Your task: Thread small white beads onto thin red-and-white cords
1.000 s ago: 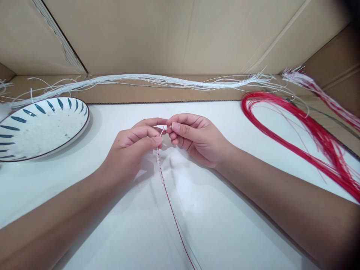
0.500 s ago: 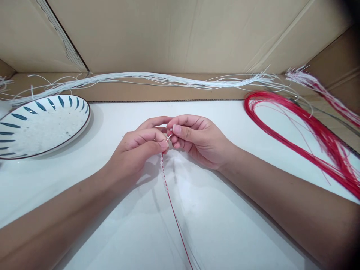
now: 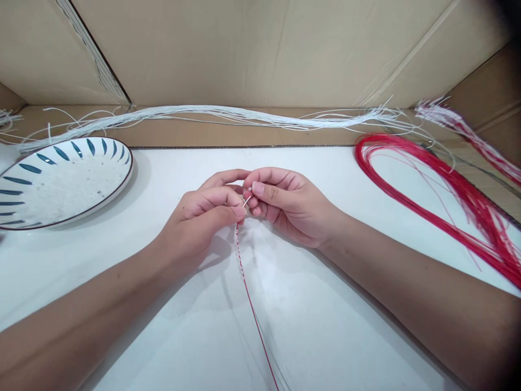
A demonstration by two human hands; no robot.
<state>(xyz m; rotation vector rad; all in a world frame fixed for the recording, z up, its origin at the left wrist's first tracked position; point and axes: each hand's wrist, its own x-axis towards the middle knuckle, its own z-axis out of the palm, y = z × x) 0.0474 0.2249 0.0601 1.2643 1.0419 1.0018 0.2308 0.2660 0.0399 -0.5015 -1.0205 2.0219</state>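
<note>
My left hand pinches a thin red cord between thumb and forefinger. Several small clear beads are strung on the cord just below those fingers, and its lower part trails down toward the near edge of the view. A short whitish tip pokes out of the left pinch toward the right. Close beside it, my right hand is closed, with a tiny pale bead held between thumb and forefinger. Whether the tip touches that bead is too small to tell.
On the left stands an oval plate with blue leaf marks, holding many small clear beads. A bundle of white cords runs along the back by the cardboard wall. Red cords lie looped at right, near a red-and-white bundle.
Both hands keep the same pinch and nearly the same place. The whole view has shifted very slightly.
</note>
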